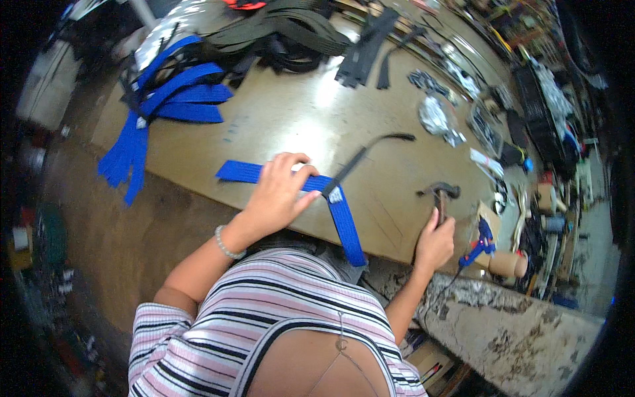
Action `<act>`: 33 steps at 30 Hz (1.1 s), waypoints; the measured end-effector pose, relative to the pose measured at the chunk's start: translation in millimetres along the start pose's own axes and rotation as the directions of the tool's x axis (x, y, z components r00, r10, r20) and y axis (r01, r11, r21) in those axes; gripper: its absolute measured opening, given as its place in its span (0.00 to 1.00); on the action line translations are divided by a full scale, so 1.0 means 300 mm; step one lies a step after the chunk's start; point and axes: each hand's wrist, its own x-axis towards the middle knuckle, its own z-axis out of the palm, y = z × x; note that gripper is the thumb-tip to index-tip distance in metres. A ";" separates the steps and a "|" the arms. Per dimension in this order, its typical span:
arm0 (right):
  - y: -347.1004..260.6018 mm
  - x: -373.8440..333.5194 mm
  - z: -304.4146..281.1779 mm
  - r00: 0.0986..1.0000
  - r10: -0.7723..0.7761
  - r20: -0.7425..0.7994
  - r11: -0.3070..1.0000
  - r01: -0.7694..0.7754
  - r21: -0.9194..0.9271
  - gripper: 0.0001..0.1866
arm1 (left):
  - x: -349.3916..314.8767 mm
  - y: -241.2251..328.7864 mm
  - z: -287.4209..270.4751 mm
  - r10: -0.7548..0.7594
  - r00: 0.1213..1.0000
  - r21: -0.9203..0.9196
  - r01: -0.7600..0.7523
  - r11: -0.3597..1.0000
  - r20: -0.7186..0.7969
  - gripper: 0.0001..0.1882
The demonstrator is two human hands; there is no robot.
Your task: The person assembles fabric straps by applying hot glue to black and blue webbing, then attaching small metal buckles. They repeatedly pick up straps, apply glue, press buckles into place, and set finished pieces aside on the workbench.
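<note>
A blue webbing strap (345, 228) lies at the near edge of the table, bent at its middle, one end hanging over the edge. From the bend a thin black strap (357, 159) runs away to the right, and a small white label sits on the blue there. My left hand (283, 192) presses down on the blue strap with curled fingers, thumb and fingertips gripping it beside the bend. Off to the right, my right hand (435, 243) is wrapped round the handle of a hammer (446, 190). The hammer's head rests on or just over the tabletop; I cannot tell which.
Tied blue straps (188, 112) hang over the table's left edge. Dark green webbing (278, 33) and black strips (365, 56) lie at the back. Clear plastic bags (434, 116) are at the right, and a blue glue gun (480, 245) and brown tape roll (508, 264) sit beside my right hand.
</note>
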 end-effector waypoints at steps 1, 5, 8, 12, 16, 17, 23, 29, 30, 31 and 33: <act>-0.007 0.000 -0.001 1.000 0.002 0.000 0.999 -0.002 -0.035 0.23 | 0.002 0.002 0.001 0.030 0.999 -0.063 -0.029 0.998 0.012 0.15; -0.010 0.003 0.001 1.000 -0.016 0.014 0.996 0.018 -0.088 0.24 | 0.084 0.028 0.007 0.174 0.974 -0.175 -0.149 0.973 0.142 0.08; -0.002 -0.001 0.009 0.999 -0.036 -0.022 0.997 0.035 -0.070 0.24 | 0.181 0.013 -0.099 0.266 0.963 -0.011 -0.266 0.964 -0.036 0.05; 0.003 -0.005 0.017 0.999 -0.041 -0.027 0.997 0.039 -0.067 0.24 | 0.218 -0.156 -0.416 0.158 0.811 0.150 -0.088 0.985 -0.564 0.07; 0.002 -0.003 0.017 0.998 -0.037 -0.043 0.996 0.033 -0.080 0.24 | 0.053 -0.460 -0.668 -0.084 0.463 0.010 0.198 0.980 -0.882 0.12; 0.002 -0.003 0.018 0.999 -0.036 -0.040 0.997 0.034 -0.068 0.24 | 0.005 -0.531 -0.683 -0.261 0.388 -0.152 0.290 0.945 -0.884 0.12; -0.006 0.002 0.015 0.999 -0.021 -0.036 0.998 0.019 -0.057 0.22 | 0.037 -0.583 -0.584 0.045 0.530 0.375 0.534 0.758 -0.847 0.17; -0.011 -0.003 0.011 0.999 -0.021 -0.048 0.999 0.020 -0.036 0.21 | 0.519 -0.187 -0.160 0.067 0.885 -0.210 -0.182 0.961 -0.461 0.12; -0.010 -0.003 0.009 0.998 -0.023 -0.053 0.999 0.021 -0.036 0.21 | 0.602 -0.162 -0.070 0.129 0.911 -0.193 -0.219 0.957 -0.393 0.14; -0.010 -0.005 0.008 0.999 -0.022 -0.050 0.999 0.021 -0.029 0.21 | 0.671 -0.162 0.004 0.105 0.962 -0.121 -0.139 0.983 -0.252 0.19; -0.009 -0.006 0.010 0.997 -0.023 -0.071 1.000 0.021 -0.016 0.20 | 0.780 -0.185 0.137 -0.007 0.995 0.193 0.027 0.981 -0.102 0.27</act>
